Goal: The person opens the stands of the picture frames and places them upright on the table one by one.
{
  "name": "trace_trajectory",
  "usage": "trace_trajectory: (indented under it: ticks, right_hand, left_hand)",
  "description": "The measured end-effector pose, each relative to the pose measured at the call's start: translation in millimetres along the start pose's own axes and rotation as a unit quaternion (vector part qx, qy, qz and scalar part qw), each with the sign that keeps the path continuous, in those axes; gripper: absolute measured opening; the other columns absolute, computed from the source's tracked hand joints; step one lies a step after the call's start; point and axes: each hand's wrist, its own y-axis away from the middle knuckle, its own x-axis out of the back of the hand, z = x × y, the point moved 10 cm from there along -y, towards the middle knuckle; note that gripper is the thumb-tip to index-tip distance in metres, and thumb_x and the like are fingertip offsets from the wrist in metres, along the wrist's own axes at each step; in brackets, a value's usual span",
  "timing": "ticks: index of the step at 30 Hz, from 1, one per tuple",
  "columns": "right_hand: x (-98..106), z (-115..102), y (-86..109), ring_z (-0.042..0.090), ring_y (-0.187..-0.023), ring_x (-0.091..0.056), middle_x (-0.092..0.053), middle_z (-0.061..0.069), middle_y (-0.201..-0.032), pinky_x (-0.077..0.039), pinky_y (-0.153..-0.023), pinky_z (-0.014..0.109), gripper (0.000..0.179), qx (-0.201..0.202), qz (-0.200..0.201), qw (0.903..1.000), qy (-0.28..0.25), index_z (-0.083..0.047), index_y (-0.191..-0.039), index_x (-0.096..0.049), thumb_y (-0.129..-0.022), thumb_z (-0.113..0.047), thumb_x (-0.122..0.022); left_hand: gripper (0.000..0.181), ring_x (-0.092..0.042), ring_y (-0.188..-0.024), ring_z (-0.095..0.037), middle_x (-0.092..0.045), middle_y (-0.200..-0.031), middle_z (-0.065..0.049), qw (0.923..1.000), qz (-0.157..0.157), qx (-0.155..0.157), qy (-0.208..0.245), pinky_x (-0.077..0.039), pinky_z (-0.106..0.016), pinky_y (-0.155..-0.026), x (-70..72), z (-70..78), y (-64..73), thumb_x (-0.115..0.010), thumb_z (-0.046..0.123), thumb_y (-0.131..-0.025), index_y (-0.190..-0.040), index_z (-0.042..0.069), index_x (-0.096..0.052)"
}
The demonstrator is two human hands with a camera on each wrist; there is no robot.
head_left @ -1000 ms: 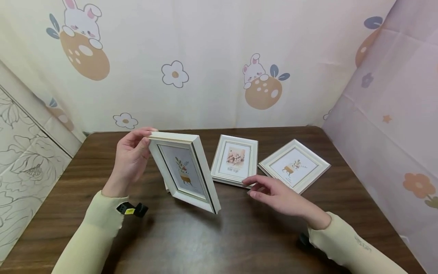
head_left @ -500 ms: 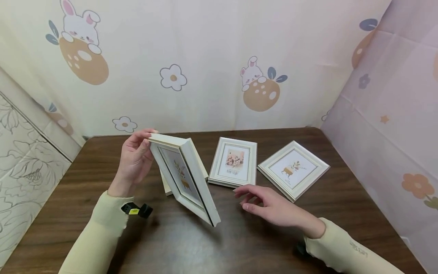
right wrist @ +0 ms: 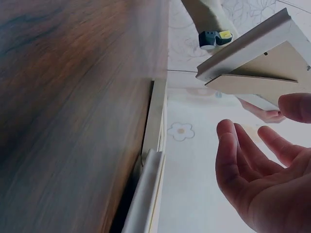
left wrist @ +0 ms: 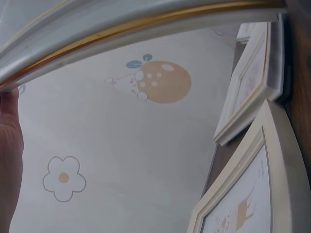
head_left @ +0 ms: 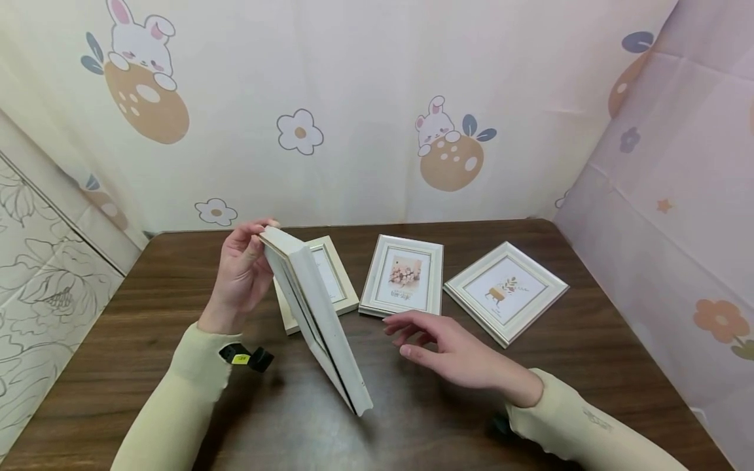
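Note:
My left hand [head_left: 241, 275] pinches the upper corner of a white picture frame [head_left: 330, 314], holding it tilted above the table with its side edge towards the head view. Its back panel [right wrist: 272, 68], with a stand flap, shows in the right wrist view. Below and behind it lies a cream picture frame [head_left: 347, 281], partly hidden. My right hand [head_left: 453, 347] hovers with loosely bent fingers, holding nothing, right of the held frame. Near its fingers lies a picture frame with a flower print [head_left: 406, 275].
Farther right, another white picture frame [head_left: 506, 291] lies turned at an angle on the dark wooden table [head_left: 448, 425]. A patterned curtain [head_left: 353, 170] hangs behind the table and another patterned cloth [head_left: 660, 235] along the right side.
The held frame has swung from showing its front to nearly edge-on, its lower end coming nearer. The cream frame behind is more exposed. My right hand has moved left and slightly nearer.

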Motion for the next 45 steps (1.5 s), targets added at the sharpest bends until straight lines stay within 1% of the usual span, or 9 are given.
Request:
trace_trajectory:
  ticks: [9, 13, 22, 27, 31, 34, 39, 43, 45]
  right_hand:
    - [-3, -7, -8.1, 0.021, -0.11, -0.063, -0.063, -0.007, -0.123, -0.052, -0.093, 0.034, 0.038, 0.01, 0.013, 0.9998, -0.009, -0.018, -0.135, -0.056, -0.099, -0.01, -0.062]
    - [-4, -13, -13.8, 0.02, -0.11, -0.063, -0.063, -0.004, -0.123, -0.052, -0.093, 0.036, 0.037, 0.024, 0.03, 0.9991, -0.019, -0.011, -0.134, -0.057, -0.098, -0.006, -0.062]
    - [-9, -27, -30.6, 0.021, -0.11, -0.063, -0.066, 0.002, -0.12, -0.054, -0.09, 0.037, 0.033, 0.075, 0.076, 0.9931, -0.049, -0.004, -0.129, -0.06, -0.096, -0.003, -0.063]
    - [-17, -30, -38.6, 0.026, -0.113, -0.061, -0.063, 0.005, -0.126, -0.054, -0.091, 0.044, 0.039, 0.097, 0.086, 0.989, -0.071, -0.005, -0.132, -0.059, -0.094, 0.0, -0.065]
    - [-23, -29, -46.5, 0.027, -0.119, -0.059, -0.061, 0.003, -0.131, -0.051, -0.095, 0.047, 0.045, 0.096, 0.083, 0.9866, -0.102, -0.008, -0.135, -0.058, -0.092, 0.0, -0.069]
    - [-28, -29, -52.5, 0.029, -0.122, -0.057, -0.06, 0.003, -0.133, -0.049, -0.097, 0.048, 0.047, 0.094, 0.072, 0.9848, -0.127, -0.005, -0.136, -0.056, -0.091, -0.001, -0.07]
    - [-34, -30, -58.9, 0.032, -0.125, -0.055, -0.058, 0.012, -0.137, -0.045, -0.101, 0.053, 0.051, 0.095, 0.058, 0.9817, -0.154, 0.001, -0.138, -0.054, -0.09, -0.001, -0.072]
    - [-36, -27, -62.0, 0.035, -0.125, -0.055, -0.056, 0.018, -0.138, -0.044, -0.103, 0.052, 0.054, 0.096, 0.062, 0.9793, -0.167, -0.002, -0.139, -0.055, -0.088, 0.0, -0.074]
    - [-36, -27, -63.4, 0.034, -0.125, -0.055, -0.057, 0.017, -0.138, -0.045, -0.103, 0.05, 0.054, 0.1, 0.067, 0.9788, -0.166, -0.002, -0.138, -0.055, -0.087, 0.001, -0.074]
  left_hand:
    - [0.014, -0.066, -0.103, -0.032, -0.061, -0.113, -0.021, 0.9953, -0.023, 0.02, 0.092, -0.056, -0.033, -0.085, -10.0, -9.8, -1.9, -0.057, -0.003, -0.095, -0.106, -0.008, -0.066]
    - [0.014, -0.068, -0.102, -0.033, -0.058, -0.113, -0.02, 0.9934, -0.027, 0.028, 0.108, -0.054, -0.037, -0.091, -11.4, -14.2, -2.2, -0.057, -0.002, -0.096, -0.105, -0.008, -0.066]
    - [0.015, -0.068, -0.1, -0.03, -0.059, -0.112, -0.02, 0.9931, -0.044, 0.041, 0.101, -0.053, -0.038, -0.093, -13.3, -22.3, -3.5, -0.055, 0.001, -0.098, -0.104, -0.007, -0.066]
    - [0.015, -0.068, -0.098, -0.029, -0.059, -0.111, -0.019, 0.9943, -0.04, 0.045, 0.087, -0.054, -0.037, -0.092, -12.9, -25.3, -4.5, -0.054, 0.003, -0.099, -0.103, -0.006, -0.066]
    - [0.015, -0.067, -0.098, -0.029, -0.058, -0.111, -0.018, 0.9945, -0.035, 0.047, 0.087, -0.054, -0.038, -0.092, -10.1, -27.7, -6.7, -0.055, 0.003, -0.098, -0.103, -0.006, -0.066]
    - [0.015, -0.067, -0.098, -0.029, -0.058, -0.111, -0.018, 0.9942, -0.032, 0.048, 0.091, -0.053, -0.037, -0.093, -7.4, -29.7, -8.9, -0.055, 0.003, -0.098, -0.103, -0.005, -0.066]
    - [0.016, -0.067, -0.099, -0.03, -0.057, -0.112, -0.019, 0.9931, -0.029, 0.047, 0.103, -0.053, -0.036, -0.093, -4.8, -31.7, -12.3, -0.054, 0.003, -0.098, -0.103, -0.006, -0.065]
    - [0.016, -0.068, -0.1, -0.03, -0.057, -0.113, -0.019, 0.9929, -0.026, 0.044, 0.107, -0.053, -0.037, -0.092, -2.5, -31.5, -13.6, -0.053, 0.003, -0.098, -0.104, -0.006, -0.065]
    - [0.017, -0.068, -0.1, -0.03, -0.057, -0.113, -0.019, 0.993, -0.025, 0.043, 0.107, -0.053, -0.037, -0.092, -1.0, -31.2, -14.0, -0.052, 0.003, -0.098, -0.104, -0.006, -0.065]
